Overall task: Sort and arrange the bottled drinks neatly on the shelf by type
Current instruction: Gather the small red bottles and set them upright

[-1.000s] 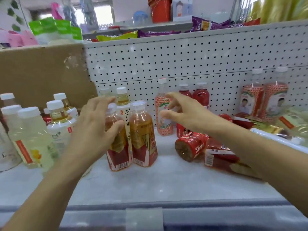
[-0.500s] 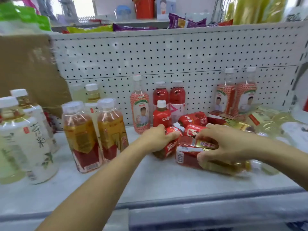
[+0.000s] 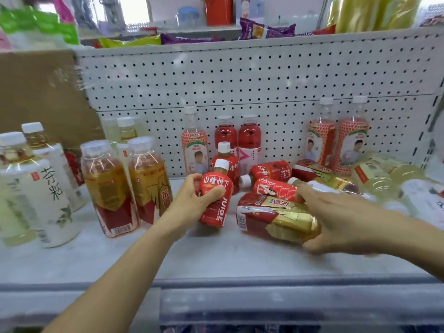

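Note:
My left hand [image 3: 192, 200] grips a small red juice bottle [image 3: 216, 200] with a white cap, held nearly upright at the middle of the shelf [image 3: 168, 255]. Over a large red-and-gold tea bottle [image 3: 276, 218] lying on its side, my right hand [image 3: 336, 217] is closed around its right end. Behind them lie two more small red bottles [image 3: 269, 171], and another small red bottle [image 3: 227, 162] stands upright. Two upright red-and-gold tea bottles [image 3: 125, 186] stand to the left.
White-labelled pale tea bottles [image 3: 43, 188] stand at far left. Against the pegboard [image 3: 240, 80] stand a strawberry-patterned bottle [image 3: 195, 145], two red drink bottles [image 3: 240, 138] and two more strawberry-patterned bottles [image 3: 338, 140]. Pale yellow bottles [image 3: 396, 183] lie at right. Brown cardboard [image 3: 40, 97] stands at back left.
My left hand has tipped the small red juice bottle up from lying down to nearly upright. My right hand stays on the lying tea bottle. The view shifted slightly.

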A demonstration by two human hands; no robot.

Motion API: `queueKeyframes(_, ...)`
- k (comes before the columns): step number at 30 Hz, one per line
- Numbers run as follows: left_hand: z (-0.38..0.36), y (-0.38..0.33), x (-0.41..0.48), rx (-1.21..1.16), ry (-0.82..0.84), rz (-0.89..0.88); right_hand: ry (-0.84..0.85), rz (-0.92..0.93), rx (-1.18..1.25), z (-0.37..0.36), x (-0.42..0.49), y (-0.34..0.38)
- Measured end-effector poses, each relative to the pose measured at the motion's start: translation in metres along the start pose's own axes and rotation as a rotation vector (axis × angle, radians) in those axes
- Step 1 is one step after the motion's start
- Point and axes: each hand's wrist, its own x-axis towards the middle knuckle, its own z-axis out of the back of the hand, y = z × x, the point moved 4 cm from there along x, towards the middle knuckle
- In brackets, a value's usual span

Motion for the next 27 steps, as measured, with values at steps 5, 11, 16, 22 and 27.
queueKeyframes(5, 0.006, 0.001, -0.016, 0.236, -0.199, -0.272, -0.043, 0.016, -0.053, 0.059, 0.001, 0.000)
queueKeyframes(11, 0.001, 0.002, -0.009, 0.255, -0.263, -0.241, -0.168, 0.091, 0.318, 0.088, 0.026, 0.009)
queueKeyframes(16, -0.004, -0.016, -0.027, 0.310, -0.422, -0.344, -0.233, 0.185, 0.568, 0.081, 0.048, 0.026)
queueKeyframes(22, -0.031, -0.032, -0.057, 0.266, -0.170, -0.467, -0.264, 0.270, 0.707, 0.076, 0.074, 0.055)
queueKeyframes(27, -0.027, -0.030, -0.048, 0.425, -0.359, -0.470, -0.165, 0.212, 0.888, 0.058, 0.085, 0.044)
